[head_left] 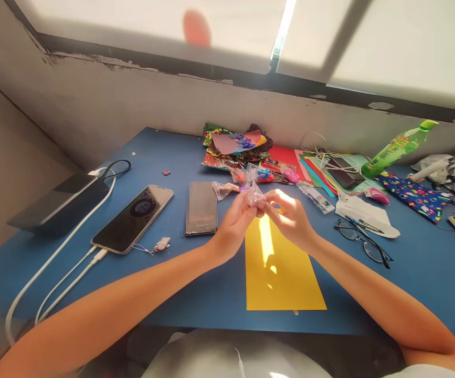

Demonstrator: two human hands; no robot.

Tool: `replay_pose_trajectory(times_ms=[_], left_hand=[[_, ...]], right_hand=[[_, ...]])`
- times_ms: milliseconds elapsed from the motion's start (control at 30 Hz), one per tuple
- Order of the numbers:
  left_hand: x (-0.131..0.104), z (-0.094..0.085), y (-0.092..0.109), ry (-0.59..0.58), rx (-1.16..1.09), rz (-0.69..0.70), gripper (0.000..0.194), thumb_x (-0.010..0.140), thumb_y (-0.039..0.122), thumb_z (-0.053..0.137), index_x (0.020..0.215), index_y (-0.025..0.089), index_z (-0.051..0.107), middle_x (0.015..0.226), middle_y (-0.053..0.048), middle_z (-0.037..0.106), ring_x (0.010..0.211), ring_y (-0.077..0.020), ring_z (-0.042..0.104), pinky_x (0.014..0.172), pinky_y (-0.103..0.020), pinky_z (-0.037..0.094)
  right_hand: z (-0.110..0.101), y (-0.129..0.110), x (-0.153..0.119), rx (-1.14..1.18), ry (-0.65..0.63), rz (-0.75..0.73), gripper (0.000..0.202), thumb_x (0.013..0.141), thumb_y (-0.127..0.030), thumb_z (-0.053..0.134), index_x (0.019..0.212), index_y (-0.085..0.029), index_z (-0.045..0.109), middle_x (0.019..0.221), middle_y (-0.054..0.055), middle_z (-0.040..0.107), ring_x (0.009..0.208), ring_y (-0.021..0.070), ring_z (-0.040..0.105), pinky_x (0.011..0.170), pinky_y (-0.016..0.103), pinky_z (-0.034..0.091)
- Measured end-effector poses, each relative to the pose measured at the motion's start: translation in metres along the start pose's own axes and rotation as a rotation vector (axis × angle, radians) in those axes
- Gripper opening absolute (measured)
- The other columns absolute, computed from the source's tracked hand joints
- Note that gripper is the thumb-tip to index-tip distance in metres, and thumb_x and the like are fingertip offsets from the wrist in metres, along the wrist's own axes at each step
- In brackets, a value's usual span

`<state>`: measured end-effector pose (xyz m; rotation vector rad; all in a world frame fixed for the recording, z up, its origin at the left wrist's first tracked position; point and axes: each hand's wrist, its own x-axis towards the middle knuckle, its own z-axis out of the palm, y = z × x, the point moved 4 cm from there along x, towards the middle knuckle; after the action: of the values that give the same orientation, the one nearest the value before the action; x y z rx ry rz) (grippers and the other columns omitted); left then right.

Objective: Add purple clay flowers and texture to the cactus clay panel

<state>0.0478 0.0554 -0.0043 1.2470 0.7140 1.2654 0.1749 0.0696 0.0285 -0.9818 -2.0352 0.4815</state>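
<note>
Both hands meet over the far end of a yellow sheet of paper [286,283] on the blue table. Between them is a small clear plastic bag [255,195]; its contents are hidden by the fingers. My left hand [233,223] is closed on the bag's left side. With thumb and fingers pinched, my right hand [288,218] grips its right side. Just beyond the hands lie more small clear bags with coloured pieces, one with a pinkish lump [227,189] and one with a bright pink lump [290,174]. A dark phone [201,207] lies to the left of my left hand.
Left are a charging phone [135,218], a charm [161,244] and a black device [65,197]. Colourful craft packets [235,147] lie at the back. Right are glasses [363,241], a white sheet [367,212], a leaning green bottle [400,147] and a patterned pouch [412,194].
</note>
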Motion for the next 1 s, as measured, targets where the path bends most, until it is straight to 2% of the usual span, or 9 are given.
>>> replay_pose_trajectory(times_ms=[67,133,300,400,500,600,700,900,1000], left_hand=[[-0.001,0.004,0.001,-0.08,0.02,-0.037,0.023,0.09,0.036,0.047,0.102,0.018,0.055,0.095,-0.006,0.062,0.085,-0.0162,0.059,0.079,-0.03,0.05],[-0.001,0.002,0.004,-0.075,0.189,0.024,0.021,0.091,0.032,0.046,0.1,0.017,0.057,0.089,-0.006,0.064,0.077,-0.0145,0.06,0.071,-0.027,0.051],[-0.004,-0.003,0.016,-0.005,0.887,0.503,0.018,0.09,0.016,0.042,0.085,0.017,0.06,0.077,-0.003,0.068,0.068,-0.0124,0.062,0.06,-0.021,0.045],[-0.008,-0.003,0.012,0.0,1.169,0.635,0.019,0.088,0.013,0.04,0.085,0.017,0.059,0.072,-0.002,0.068,0.063,-0.0122,0.063,0.052,-0.02,0.039],[-0.009,-0.003,0.008,-0.035,1.323,0.602,0.016,0.086,0.015,0.041,0.083,0.017,0.057,0.067,-0.001,0.066,0.058,-0.0133,0.062,0.047,-0.021,0.032],[-0.006,-0.004,0.009,-0.083,1.364,0.561,0.013,0.083,0.018,0.043,0.074,0.018,0.053,0.059,0.0,0.06,0.051,-0.0129,0.056,0.045,-0.022,0.027],[-0.003,-0.005,0.014,-0.071,1.38,0.537,0.009,0.081,0.021,0.044,0.073,0.019,0.049,0.054,0.002,0.053,0.046,-0.0122,0.049,0.044,-0.022,0.023],[-0.012,0.0,0.025,0.031,1.153,0.684,0.01,0.084,0.028,0.05,0.081,0.021,0.043,0.056,0.007,0.042,0.043,-0.008,0.036,0.046,-0.02,0.03],[-0.018,0.003,0.033,0.088,1.069,0.806,0.016,0.079,0.026,0.055,0.089,0.022,0.043,0.063,0.005,0.046,0.051,-0.0108,0.042,0.049,-0.021,0.033]], right_hand=[[0.0,-0.009,-0.012,-0.173,0.052,-0.111,0.031,0.098,-0.036,0.041,0.082,-0.021,0.063,0.082,0.006,0.068,0.078,0.0181,0.059,0.072,0.035,0.046],[-0.003,-0.016,-0.02,-0.318,0.099,-0.175,0.031,0.099,-0.032,0.036,0.089,-0.021,0.063,0.09,0.008,0.068,0.083,0.0201,0.058,0.076,0.038,0.046],[-0.018,-0.025,-0.031,-0.28,0.203,-0.093,0.02,0.097,-0.035,0.042,0.093,-0.021,0.055,0.081,0.004,0.063,0.072,0.0151,0.058,0.067,0.029,0.047],[-0.015,-0.023,-0.032,-0.166,0.091,0.011,0.026,0.093,-0.041,0.049,0.076,-0.021,0.054,0.069,0.0,0.058,0.061,0.0119,0.054,0.059,0.026,0.043],[-0.008,-0.011,-0.032,-0.011,-0.073,0.213,0.031,0.089,-0.045,0.052,0.071,-0.02,0.057,0.065,0.001,0.059,0.06,0.012,0.054,0.058,0.026,0.041],[-0.009,0.004,-0.03,0.236,-0.164,0.408,0.037,0.082,-0.054,0.057,0.071,-0.019,0.062,0.068,0.003,0.062,0.065,0.0138,0.057,0.061,0.027,0.044],[-0.017,0.015,-0.026,0.342,-0.155,0.47,0.044,0.074,-0.061,0.062,0.065,-0.018,0.058,0.062,0.001,0.056,0.06,0.0119,0.051,0.056,0.025,0.04],[-0.024,0.015,-0.025,0.147,-0.077,0.332,0.045,0.079,-0.058,0.058,0.058,-0.021,0.043,0.055,-0.004,0.041,0.052,0.0087,0.036,0.048,0.023,0.029],[-0.024,0.01,-0.026,0.006,-0.015,0.242,0.041,0.084,-0.051,0.055,0.059,-0.022,0.04,0.054,-0.004,0.04,0.05,0.0091,0.034,0.047,0.023,0.027]])
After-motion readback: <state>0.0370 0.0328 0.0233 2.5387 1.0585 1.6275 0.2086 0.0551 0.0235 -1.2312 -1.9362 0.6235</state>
